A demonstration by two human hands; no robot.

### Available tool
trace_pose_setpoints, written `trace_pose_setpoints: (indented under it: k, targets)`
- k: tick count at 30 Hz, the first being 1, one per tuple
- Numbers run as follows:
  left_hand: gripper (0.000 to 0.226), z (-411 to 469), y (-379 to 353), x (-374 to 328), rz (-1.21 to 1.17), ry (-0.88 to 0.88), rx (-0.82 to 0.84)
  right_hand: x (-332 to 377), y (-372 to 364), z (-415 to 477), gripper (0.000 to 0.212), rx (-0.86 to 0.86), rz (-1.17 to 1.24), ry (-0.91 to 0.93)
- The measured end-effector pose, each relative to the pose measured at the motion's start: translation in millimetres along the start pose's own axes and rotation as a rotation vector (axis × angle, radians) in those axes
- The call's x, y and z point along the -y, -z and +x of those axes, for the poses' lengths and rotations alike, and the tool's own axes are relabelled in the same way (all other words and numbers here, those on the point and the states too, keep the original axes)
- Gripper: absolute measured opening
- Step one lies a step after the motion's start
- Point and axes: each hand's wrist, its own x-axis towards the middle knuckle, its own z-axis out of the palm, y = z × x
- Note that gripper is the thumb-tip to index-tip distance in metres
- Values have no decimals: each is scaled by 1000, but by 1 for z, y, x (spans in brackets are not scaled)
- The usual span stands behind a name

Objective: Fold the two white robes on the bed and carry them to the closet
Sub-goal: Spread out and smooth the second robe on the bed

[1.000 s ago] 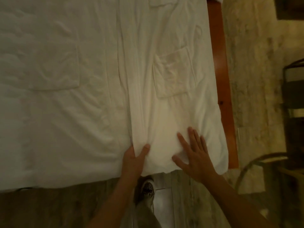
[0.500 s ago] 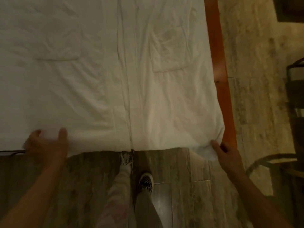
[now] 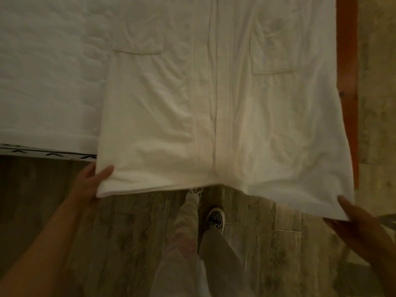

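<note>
A white robe [image 3: 225,116] lies spread front-up on the bed [image 3: 42,82], with two patch pockets and a centre seam showing. Its hem hangs past the bed's near edge over the floor. My left hand [image 3: 90,181] pinches the hem's left corner, thumb on top. At the right corner of the hem, my right hand [image 3: 360,224] grips the cloth from below with the thumb on it. Only one robe can be told apart from the white bedding.
An orange wooden bed frame [image 3: 347,61] runs along the bed's right side. Wood-look floor [image 3: 107,243] lies below, with my legs and patterned shoes [image 3: 214,219] under the hem. Stone-like floor [image 3: 377,103] lies right of the frame.
My hands went from the robe's middle out to its two hem corners and took hold. The hem has since been pulled toward me, off the bed's edge.
</note>
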Motion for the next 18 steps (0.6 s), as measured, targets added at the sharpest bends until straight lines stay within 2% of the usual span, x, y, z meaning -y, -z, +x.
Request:
trace_pose_setpoints:
  k: [1, 3, 5, 7, 8, 10, 13, 15, 18]
  targets:
    - [38, -3, 4, 9, 34, -12, -51, -5, 6, 0, 18, -29, -15, -36]
    - [42, -5, 9, 26, 188, -52, -109, -24, 21, 15, 28, -146, -303, -28]
    - [46, -6, 5, 30, 261, -26, -93, -36, 26, 32, 32, -241, -572, 9]
    - [57, 0, 0, 32, 293, 21, -58, -35, 16, 42, 29, -249, -843, -66]
    - [59, -1, -4, 32, 297, 38, -20, -33, 6, 43, 37, -225, -974, -135]
    - [50, -3, -9, 28, 299, 27, -8, -26, -24, 41, 47, -158, -1164, -161]
    - [20, -4, -16, 7, 437, -147, -106, -19, -86, 41, 39, -33, -1324, -101]
    - [26, 10, -17, -12, 497, -285, -149, -4, -140, 30, 54, 29, -1349, -5]
    - [50, 31, -16, -59, 567, -413, -118, 31, -224, -1, 56, 156, -1353, 205]
